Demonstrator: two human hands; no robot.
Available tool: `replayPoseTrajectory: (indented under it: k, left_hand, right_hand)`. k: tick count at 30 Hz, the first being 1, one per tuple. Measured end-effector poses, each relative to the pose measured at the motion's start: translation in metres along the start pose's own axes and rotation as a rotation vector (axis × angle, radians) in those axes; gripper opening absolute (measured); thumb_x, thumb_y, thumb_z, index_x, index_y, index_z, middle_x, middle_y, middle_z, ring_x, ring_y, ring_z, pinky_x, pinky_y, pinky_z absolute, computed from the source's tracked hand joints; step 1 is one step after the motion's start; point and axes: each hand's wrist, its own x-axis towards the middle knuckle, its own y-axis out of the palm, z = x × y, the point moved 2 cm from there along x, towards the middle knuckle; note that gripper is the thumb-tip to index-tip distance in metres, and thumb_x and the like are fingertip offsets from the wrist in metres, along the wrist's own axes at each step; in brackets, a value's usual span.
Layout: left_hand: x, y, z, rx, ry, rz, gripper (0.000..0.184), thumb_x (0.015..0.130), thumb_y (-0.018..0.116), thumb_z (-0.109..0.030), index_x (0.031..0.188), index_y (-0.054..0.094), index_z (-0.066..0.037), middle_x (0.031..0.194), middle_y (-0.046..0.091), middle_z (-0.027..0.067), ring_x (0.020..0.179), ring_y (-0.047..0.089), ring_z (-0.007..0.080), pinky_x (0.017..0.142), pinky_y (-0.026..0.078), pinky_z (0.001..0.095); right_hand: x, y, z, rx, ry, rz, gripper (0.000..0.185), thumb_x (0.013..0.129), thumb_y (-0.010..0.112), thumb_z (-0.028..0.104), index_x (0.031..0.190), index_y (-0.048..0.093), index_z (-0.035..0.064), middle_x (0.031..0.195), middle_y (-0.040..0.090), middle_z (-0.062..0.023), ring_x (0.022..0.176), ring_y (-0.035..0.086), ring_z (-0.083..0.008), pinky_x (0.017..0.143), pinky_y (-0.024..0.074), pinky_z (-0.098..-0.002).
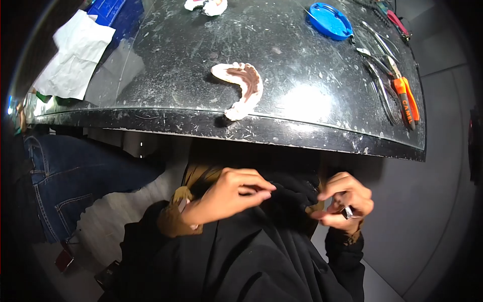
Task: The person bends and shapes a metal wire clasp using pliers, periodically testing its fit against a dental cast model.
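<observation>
My left hand is over my lap in front of the table edge. Its fingers are drawn in and the thumb nearly meets the fingertips; whatever may be pinched there is too small to make out. To its right, my right hand curls round a small shiny dark-and-silver thing, mostly covered by the fingers. Beyond both hands, a pale, horseshoe-shaped dental plaster model lies at the front edge of the black table. Neither hand touches it.
Pliers with orange handles and other metal tools lie at the right. A round blue lid-like dish, another white plaster piece, crumpled paper and a blue bin are farther back. A person in jeans is at the left.
</observation>
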Motion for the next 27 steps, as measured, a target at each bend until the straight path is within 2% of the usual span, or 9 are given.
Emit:
replayPoseTrajectory:
  k: [2, 3, 6, 11, 15, 18, 21, 24, 27]
  left_hand:
    - [-0.013, 0.008, -0.017, -0.371, -0.011, -0.031, 0.024, 0.081, 0.064, 0.006, 0.105, 0.064, 0.003, 0.095, 0.064, 0.0102, 0.092, 0.064, 0.0163, 0.081, 0.056, 0.0279]
    - [-0.018, 0.01, -0.024, -0.479, -0.053, -0.043, 0.025, 0.08, 0.064, 0.009, 0.105, 0.063, 0.005, 0.097, 0.064, 0.0128, 0.094, 0.064, 0.0181, 0.083, 0.056, 0.0285]
    - [-0.022, 0.011, -0.034, -0.592, 0.033, -0.053, 0.036, 0.079, 0.066, 0.009, 0.113, 0.057, 0.007, 0.095, 0.066, 0.015, 0.093, 0.065, 0.0184, 0.081, 0.056, 0.0277]
    - [-0.022, 0.016, -0.031, -0.656, 0.152, -0.121, 0.044, 0.079, 0.066, 0.009, 0.12, 0.049, 0.009, 0.095, 0.068, 0.0163, 0.093, 0.065, 0.0182, 0.083, 0.055, 0.0265]
    - [-0.021, 0.018, -0.036, -0.648, 0.135, -0.152, 0.048, 0.079, 0.066, 0.009, 0.123, 0.046, 0.011, 0.097, 0.068, 0.017, 0.093, 0.065, 0.0177, 0.085, 0.053, 0.0264]
    - [-0.02, 0.019, -0.039, -0.573, 0.18, -0.196, 0.046, 0.084, 0.062, 0.004, 0.125, 0.043, 0.012, 0.097, 0.068, 0.0179, 0.094, 0.065, 0.0176, 0.085, 0.052, 0.0269]
    - [-0.02, 0.017, -0.046, -0.48, 0.096, -0.239, 0.049, 0.088, 0.055, -0.003, 0.132, 0.037, 0.01, 0.093, 0.066, 0.0257, 0.089, 0.067, 0.0248, 0.078, 0.055, 0.0309]
    - [-0.022, 0.017, -0.048, -0.554, 0.083, -0.216, 0.045, 0.092, 0.054, -0.005, 0.129, 0.038, 0.015, 0.1, 0.067, 0.018, 0.097, 0.064, 0.0175, 0.086, 0.051, 0.0266]
    - [-0.022, 0.013, -0.046, -0.63, 0.031, -0.143, 0.048, 0.091, 0.055, -0.004, 0.131, 0.035, 0.013, 0.1, 0.067, 0.0165, 0.096, 0.063, 0.0158, 0.084, 0.05, 0.0252]
  right_hand:
    - [-0.004, 0.021, 0.0, 0.167, 0.094, -0.055, 0.044, 0.059, 0.086, 0.005, 0.062, 0.042, 0.009, 0.085, 0.068, -0.0166, 0.059, 0.058, -0.0151, 0.047, 0.0429, -0.0233]
    - [-0.005, 0.028, 0.0, 0.212, 0.084, -0.063, 0.045, 0.06, 0.085, 0.001, 0.062, 0.041, 0.0096, 0.086, 0.068, -0.0181, 0.059, 0.058, -0.0149, 0.046, 0.0426, -0.0231]
    - [0.001, 0.044, 0.003, 0.272, 0.011, -0.108, 0.045, 0.065, 0.08, -0.005, 0.061, 0.038, 0.0093, 0.085, 0.069, -0.0196, 0.059, 0.06, -0.0154, 0.047, 0.0428, -0.0232]
    - [0.009, 0.043, 0.008, 0.192, -0.111, -0.109, 0.042, 0.07, 0.077, -0.003, 0.059, 0.038, 0.0086, 0.082, 0.069, -0.0169, 0.059, 0.06, -0.0162, 0.048, 0.0453, -0.0246]
    - [0.011, 0.042, 0.01, 0.06, -0.159, -0.125, 0.039, 0.07, 0.078, 0.0, 0.059, 0.041, 0.0082, 0.082, 0.07, -0.0134, 0.059, 0.061, -0.016, 0.05, 0.0463, -0.0256]
    - [0.01, 0.043, 0.008, -0.035, -0.213, -0.16, 0.036, 0.068, 0.078, 0.003, 0.059, 0.043, 0.008, 0.082, 0.07, -0.0114, 0.059, 0.061, -0.0157, 0.051, 0.0466, -0.0261]
    - [0.01, 0.04, 0.007, -0.088, -0.25, -0.131, 0.035, 0.067, 0.078, 0.003, 0.059, 0.044, 0.008, 0.081, 0.07, -0.0103, 0.06, 0.06, -0.0153, 0.051, 0.0465, -0.0262]
    - [0.012, 0.038, 0.009, -0.097, -0.258, -0.093, 0.034, 0.068, 0.077, 0.001, 0.059, 0.045, 0.008, 0.08, 0.07, -0.0102, 0.06, 0.059, -0.0154, 0.051, 0.0461, -0.0264]
    - [0.014, 0.039, 0.008, 0.062, -0.235, -0.076, 0.032, 0.068, 0.075, -0.002, 0.061, 0.045, 0.0076, 0.081, 0.069, -0.012, 0.061, 0.059, -0.0166, 0.051, 0.0456, -0.0275]
